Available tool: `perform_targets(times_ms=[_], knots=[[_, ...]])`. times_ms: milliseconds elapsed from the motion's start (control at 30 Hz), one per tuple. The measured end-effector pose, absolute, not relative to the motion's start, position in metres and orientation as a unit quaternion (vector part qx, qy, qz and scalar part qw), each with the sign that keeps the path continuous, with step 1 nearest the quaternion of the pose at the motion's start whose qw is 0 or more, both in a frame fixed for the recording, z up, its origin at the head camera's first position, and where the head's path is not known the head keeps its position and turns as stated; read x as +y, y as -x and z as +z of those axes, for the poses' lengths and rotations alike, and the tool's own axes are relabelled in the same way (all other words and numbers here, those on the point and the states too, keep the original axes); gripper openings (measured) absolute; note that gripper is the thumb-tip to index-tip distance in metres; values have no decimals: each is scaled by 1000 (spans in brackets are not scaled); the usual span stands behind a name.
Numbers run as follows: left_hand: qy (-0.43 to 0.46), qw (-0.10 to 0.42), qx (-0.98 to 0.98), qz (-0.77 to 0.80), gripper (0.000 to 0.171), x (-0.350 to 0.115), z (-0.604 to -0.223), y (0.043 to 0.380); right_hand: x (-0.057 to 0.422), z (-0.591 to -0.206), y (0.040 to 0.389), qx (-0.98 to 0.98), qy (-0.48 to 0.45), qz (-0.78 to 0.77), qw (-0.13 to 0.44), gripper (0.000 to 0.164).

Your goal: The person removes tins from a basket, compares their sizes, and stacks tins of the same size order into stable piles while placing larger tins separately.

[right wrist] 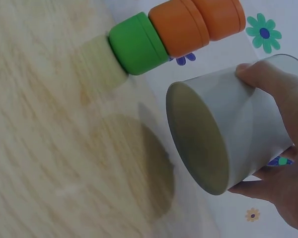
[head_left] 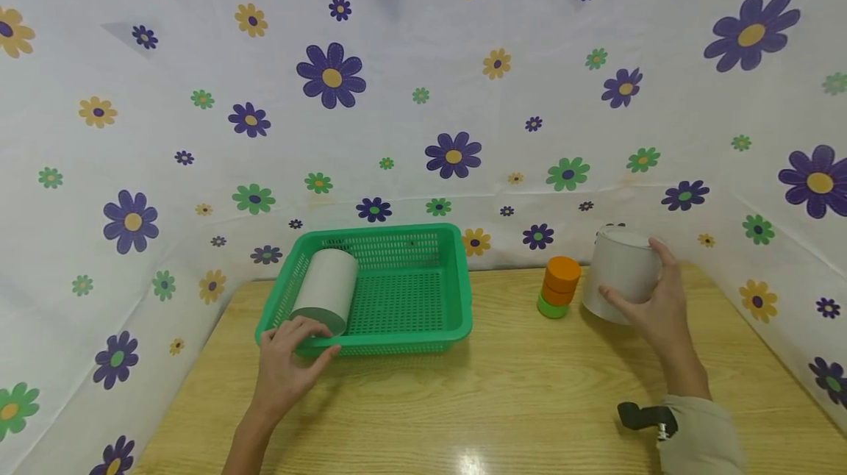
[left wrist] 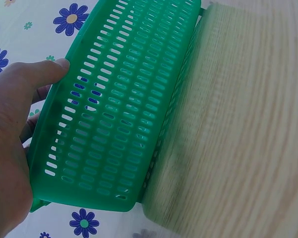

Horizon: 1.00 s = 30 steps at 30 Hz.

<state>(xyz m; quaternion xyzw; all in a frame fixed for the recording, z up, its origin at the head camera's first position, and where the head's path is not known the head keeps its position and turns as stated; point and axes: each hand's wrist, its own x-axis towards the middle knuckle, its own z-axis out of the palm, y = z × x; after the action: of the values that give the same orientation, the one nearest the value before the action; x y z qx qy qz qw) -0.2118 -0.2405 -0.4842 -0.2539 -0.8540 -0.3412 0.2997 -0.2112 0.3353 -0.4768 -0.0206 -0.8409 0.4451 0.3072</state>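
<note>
My left hand point(head_left: 284, 368) grips the near rim of a green plastic basket point(head_left: 404, 343) at its left corner. In the left wrist view the thumb lies outside the slotted wall of the basket point(left wrist: 114, 109), with fingers on the far side of the rim. Inside the basket, at the left, a white cylinder point(head_left: 327, 285) lies on its side. On the right, my right hand point(head_left: 655, 306) holds a second white cylinder point(head_left: 622, 269) around its side, thumb opposite fingers. Its round underside shows in the right wrist view, tilted above the table with a shadow below.
Just left of the held cylinder stands a small stack point(head_left: 561, 276), two orange pieces on a green one. The wooden table point(head_left: 516, 394) meets a flower-printed white cloth point(head_left: 410, 41) at the back and sides.
</note>
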Motion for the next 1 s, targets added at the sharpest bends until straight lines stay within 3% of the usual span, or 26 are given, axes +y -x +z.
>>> perform_targets(times_ms=[267,1000], knots=[[252,299,-855,-342,27,-240,-484,211,339,-482,211,-858,27,428,281,116],[254,298,-854,-342,27,-240,-486,212,340,-486,211,-854,34,421,303,105]])
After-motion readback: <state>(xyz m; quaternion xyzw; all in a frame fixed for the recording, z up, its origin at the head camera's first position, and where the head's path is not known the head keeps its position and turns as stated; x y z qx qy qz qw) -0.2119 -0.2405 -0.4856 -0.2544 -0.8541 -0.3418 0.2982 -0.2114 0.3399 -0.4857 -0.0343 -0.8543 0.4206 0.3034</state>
